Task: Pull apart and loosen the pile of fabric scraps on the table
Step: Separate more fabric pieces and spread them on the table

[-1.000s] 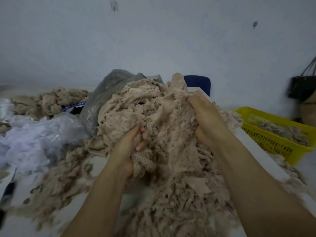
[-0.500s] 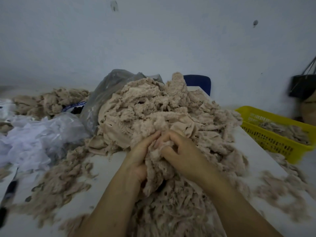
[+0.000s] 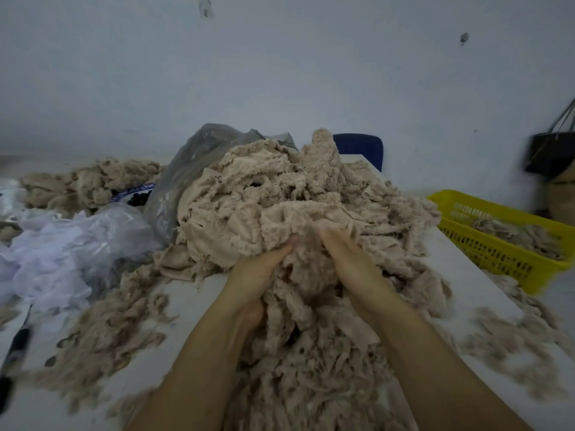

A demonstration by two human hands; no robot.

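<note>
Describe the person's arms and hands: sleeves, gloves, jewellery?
The left forearm and right forearm are bare down to the frame's edge: no sleeves show. The left hand and right hand wear no gloves, and neither wrist carries a watch, band or bracelet. Rings cannot be ruled out, as the fingers are partly buried in the fabric scraps.

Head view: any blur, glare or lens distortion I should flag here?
Head view: dim, flat, bluish light, no glare; the fabric pile reads clearly; motion blur smears the dark bag and loose scraps at the right edge; wide-angle stretch shows toward the frame's corners.
</note>
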